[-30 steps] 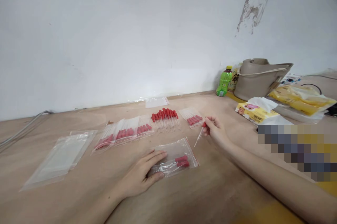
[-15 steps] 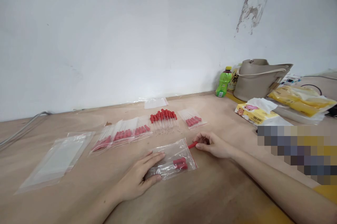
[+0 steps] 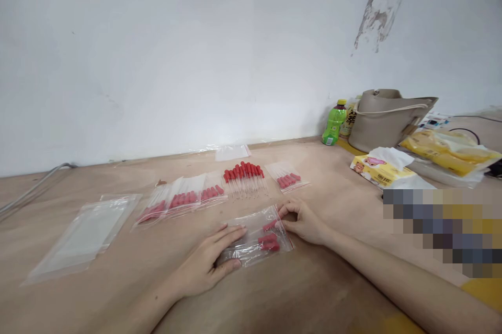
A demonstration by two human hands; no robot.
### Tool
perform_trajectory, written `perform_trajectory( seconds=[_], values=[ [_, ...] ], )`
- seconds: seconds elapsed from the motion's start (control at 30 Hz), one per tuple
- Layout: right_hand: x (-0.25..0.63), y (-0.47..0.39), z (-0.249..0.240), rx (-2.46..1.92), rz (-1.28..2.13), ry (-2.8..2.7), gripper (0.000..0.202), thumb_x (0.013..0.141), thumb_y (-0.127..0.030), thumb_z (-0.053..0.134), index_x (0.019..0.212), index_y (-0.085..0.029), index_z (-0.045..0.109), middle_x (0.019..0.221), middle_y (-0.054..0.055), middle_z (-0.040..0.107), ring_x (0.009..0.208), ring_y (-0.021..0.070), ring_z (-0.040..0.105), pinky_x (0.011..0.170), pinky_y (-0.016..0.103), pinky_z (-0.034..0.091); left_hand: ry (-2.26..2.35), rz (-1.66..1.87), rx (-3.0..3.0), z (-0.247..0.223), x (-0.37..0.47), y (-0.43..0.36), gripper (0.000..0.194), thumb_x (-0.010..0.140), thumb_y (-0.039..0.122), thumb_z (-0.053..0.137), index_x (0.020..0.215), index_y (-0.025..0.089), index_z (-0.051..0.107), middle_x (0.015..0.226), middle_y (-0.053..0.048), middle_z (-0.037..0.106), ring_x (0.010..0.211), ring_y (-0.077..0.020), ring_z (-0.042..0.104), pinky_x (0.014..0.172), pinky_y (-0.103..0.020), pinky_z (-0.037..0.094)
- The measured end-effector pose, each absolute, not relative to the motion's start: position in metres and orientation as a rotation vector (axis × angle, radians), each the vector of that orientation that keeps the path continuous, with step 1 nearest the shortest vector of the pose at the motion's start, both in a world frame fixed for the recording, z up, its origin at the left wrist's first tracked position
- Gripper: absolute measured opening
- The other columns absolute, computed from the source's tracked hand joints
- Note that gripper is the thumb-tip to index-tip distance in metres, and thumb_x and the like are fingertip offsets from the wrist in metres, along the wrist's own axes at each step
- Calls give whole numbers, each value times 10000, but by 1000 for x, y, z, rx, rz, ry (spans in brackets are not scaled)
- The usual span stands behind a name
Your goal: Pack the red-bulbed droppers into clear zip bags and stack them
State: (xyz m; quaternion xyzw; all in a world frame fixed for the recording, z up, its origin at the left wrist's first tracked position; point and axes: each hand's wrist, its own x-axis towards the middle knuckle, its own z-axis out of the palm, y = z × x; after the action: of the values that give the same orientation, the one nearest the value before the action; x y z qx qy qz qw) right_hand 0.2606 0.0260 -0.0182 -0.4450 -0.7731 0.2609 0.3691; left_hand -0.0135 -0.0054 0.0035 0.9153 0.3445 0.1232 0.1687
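A clear zip bag (image 3: 251, 242) lies flat on the brown table, with a few red-capped droppers (image 3: 269, 243) inside. My left hand (image 3: 209, 258) rests on the bag's left end, fingers apart. At the bag's right edge, the pinched fingers of my right hand (image 3: 300, 220) touch the red end of another dropper (image 3: 270, 225), which lies mostly within the bag. Behind it sits a pile of red-capped droppers (image 3: 243, 171). Filled bags (image 3: 182, 199) lie to the left of the pile and one more filled bag (image 3: 288, 178) to its right.
Flat unfilled bags (image 3: 84, 237) lie at the left, near a grey cable (image 3: 37, 187). Another bag (image 3: 231, 153) is by the wall. On the right stand a green bottle (image 3: 334, 122), a beige handbag (image 3: 386, 119), a tissue pack (image 3: 378, 169) and yellow packages (image 3: 451, 151).
My right hand has moved left to the bag's edge, and the red end of its dropper has slid from outside the bag to inside it. The left hand stays in place.
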Motion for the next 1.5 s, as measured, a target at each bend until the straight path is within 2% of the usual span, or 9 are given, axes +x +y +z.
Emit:
perform_trajectory(
  seconds=[0.1, 0.2, 0.37, 0.6, 0.7, 0.8, 1.0, 1.33, 1.5],
  values=[
    [260, 25, -19, -1067, 629, -2052, 85, 715, -248, 576, 701, -201, 646, 878, 33, 602, 851, 152, 531, 796, 308, 387, 974, 353, 2591, 2, -14, -6, 506, 857, 349, 436, 1323, 285, 250, 1357, -8, 327, 1243, -214, 286, 1021, -426, 245],
    [264, 28, -18, -1026, 685, -2035, 124, 732, -239, 534, 759, -194, 646, 902, 42, 603, 846, 147, 537, 768, 290, 403, 979, 365, 2584, 1, -14, -5, 513, 857, 347, 438, 1328, 270, 250, 1405, -21, 208, 1256, -216, 257, 1017, -397, 262],
    [271, 55, -7, -1349, 566, -1808, 127, 702, -255, 532, 717, -159, 614, 644, 12, 602, 568, 109, 506, 545, 224, 391, 947, 349, 2610, 0, -14, -2, 500, 868, 344, 419, 1330, 252, 251, 1421, -29, 115, 1274, -217, 198, 1023, -392, 244],
    [238, 116, 18, -1633, 350, -1811, 148, 693, -215, 529, 800, -160, 616, 749, 36, 644, 714, 132, 566, 646, 217, 398, 930, 318, 2620, 2, -15, -3, 460, 895, 346, 359, 1330, 266, 233, 1422, -4, 73, 1278, -212, 174, 1027, -396, 238],
    [220, 139, 20, -1712, 343, -1755, 248, 690, -202, 538, 915, -118, 598, 861, 101, 639, 829, 179, 566, 707, 247, 397, 932, 292, 2631, 3, -15, -4, 435, 912, 324, 313, 1334, 271, 219, 1420, 7, 90, 1281, -203, 166, 1035, -402, 220],
    [212, 157, 16, -1798, 378, -1681, 270, 685, -234, 551, 904, -87, 609, 908, 150, 630, 854, 212, 568, 695, 256, 401, 944, 274, 2642, 2, -15, -4, 434, 914, 323, 307, 1335, 253, 229, 1417, -5, 129, 1283, -196, 171, 1043, -397, 202],
    [210, 176, 3, -1817, 486, -1604, 170, 694, -255, 533, 709, -148, 664, 785, 88, 668, 751, 182, 600, 646, 233, 405, 952, 301, 2639, -1, -14, -3, 461, 895, 351, 351, 1331, 241, 250, 1409, -27, 181, 1271, -210, 212, 1032, -394, 231],
    [210, 176, -1, -1704, 582, -1410, 160, 649, -240, 533, 735, -154, 635, 803, 61, 655, 752, 163, 586, 650, 234, 416, 961, 324, 2629, 2, -14, -4, 465, 883, 343, 384, 1324, 263, 261, 1399, -22, 216, 1255, -226, 256, 1014, -422, 257],
    [211, 172, 2, -1604, 683, -1295, 136, 639, -225, 515, 703, -137, 597, 715, 54, 635, 631, 135, 566, 573, 225, 419, 961, 325, 2630, 0, -14, -4, 469, 883, 339, 385, 1327, 266, 253, 1401, -21, 211, 1259, -219, 247, 1020, -421, 245]
  ],
)
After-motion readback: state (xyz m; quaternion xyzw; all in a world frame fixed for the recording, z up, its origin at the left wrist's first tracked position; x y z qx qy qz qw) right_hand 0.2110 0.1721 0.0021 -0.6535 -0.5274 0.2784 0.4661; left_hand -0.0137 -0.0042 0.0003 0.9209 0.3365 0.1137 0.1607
